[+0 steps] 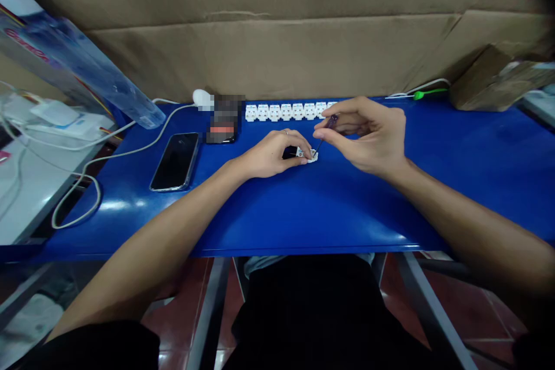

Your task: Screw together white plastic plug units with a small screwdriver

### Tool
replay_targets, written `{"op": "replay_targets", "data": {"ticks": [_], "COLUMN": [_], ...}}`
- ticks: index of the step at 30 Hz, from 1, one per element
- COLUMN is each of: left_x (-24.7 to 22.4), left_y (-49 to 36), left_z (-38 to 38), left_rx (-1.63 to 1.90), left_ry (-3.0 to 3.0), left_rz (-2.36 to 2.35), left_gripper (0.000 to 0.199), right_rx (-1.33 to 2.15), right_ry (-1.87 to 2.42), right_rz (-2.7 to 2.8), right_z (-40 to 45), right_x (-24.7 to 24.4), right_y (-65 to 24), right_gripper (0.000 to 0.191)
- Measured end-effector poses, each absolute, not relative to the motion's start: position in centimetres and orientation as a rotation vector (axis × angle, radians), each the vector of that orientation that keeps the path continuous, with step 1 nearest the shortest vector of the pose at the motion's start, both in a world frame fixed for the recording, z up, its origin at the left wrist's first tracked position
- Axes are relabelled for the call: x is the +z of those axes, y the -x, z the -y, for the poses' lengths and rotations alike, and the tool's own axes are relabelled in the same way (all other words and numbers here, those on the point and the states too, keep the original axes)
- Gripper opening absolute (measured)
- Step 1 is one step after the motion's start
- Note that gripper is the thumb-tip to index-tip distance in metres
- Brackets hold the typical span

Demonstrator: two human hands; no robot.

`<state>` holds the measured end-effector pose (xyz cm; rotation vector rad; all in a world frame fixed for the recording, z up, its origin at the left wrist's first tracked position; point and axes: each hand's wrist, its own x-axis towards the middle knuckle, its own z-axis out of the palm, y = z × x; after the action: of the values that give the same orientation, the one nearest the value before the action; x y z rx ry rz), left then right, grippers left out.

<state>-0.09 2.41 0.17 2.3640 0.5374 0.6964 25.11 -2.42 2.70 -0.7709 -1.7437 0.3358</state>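
Note:
On the blue table, my left hand [277,153] pinches a small white part [313,156], its fingertips on the part's left side. My right hand [366,136] grips a thin screwdriver [333,121] by its dark handle, from above and to the right. The shaft slants down to the left, and its tip is at the white part; whether it touches is too small to tell. Behind my hands, a row of several similar white parts [274,112] stands near the back edge, its right end partly hidden by my right fingers.
A phone [176,162] lies on the left, with a dark blurred object [225,118] behind it. White cables [97,182] loop over the left edge. A green-tipped item [418,95] and a cardboard box [481,81] are at the back right. A cardboard wall [303,58] rises behind.

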Motion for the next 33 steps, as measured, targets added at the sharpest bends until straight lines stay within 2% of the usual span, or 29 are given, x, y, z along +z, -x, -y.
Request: {"op": "replay_targets", "data": {"ticks": [2,5,10,16,21,28,33], "left_x": [0.1,0.0,-0.1,0.1,0.2,0.1,0.0], "left_y": [0.2,0.3,0.3,0.1,0.1,0.1,0.1], "left_z": [-2.4,-2.6,-2.7,-2.5,-2.4,-2.5,-2.6], "left_rx": [0.694,0.702,0.698,0.686,0.680,0.687,0.688], "left_ry": [-2.368,-2.367,-2.350,-2.360,-2.354,-2.366,-2.364], "left_rz": [-0.534,-0.517,-0.520,-0.536,-0.534,-0.530,-0.533], "left_gripper": [0.010,0.010,0.010,0.010,0.009,0.009,0.010], "right_rx": [0.274,0.268,0.556,0.770,0.629,0.334,0.448], "right_ry": [0.751,0.704,0.630,0.569,0.648,0.653,0.614], "right_rz": [1.785,1.895,2.000,1.893,1.798,1.823,1.910], "right_z": [2.3,2.2,2.0,1.8,2.5,2.3,1.6], "right_x": [2.5,2.6,2.7,3.0,3.3,2.9,2.3], "right_y": [-25.2,-25.4,-25.8,-25.8,-25.4,-25.3,-25.6], "right_gripper": [0.038,0.033,0.040,0.025,0.022,0.037,0.029]}}
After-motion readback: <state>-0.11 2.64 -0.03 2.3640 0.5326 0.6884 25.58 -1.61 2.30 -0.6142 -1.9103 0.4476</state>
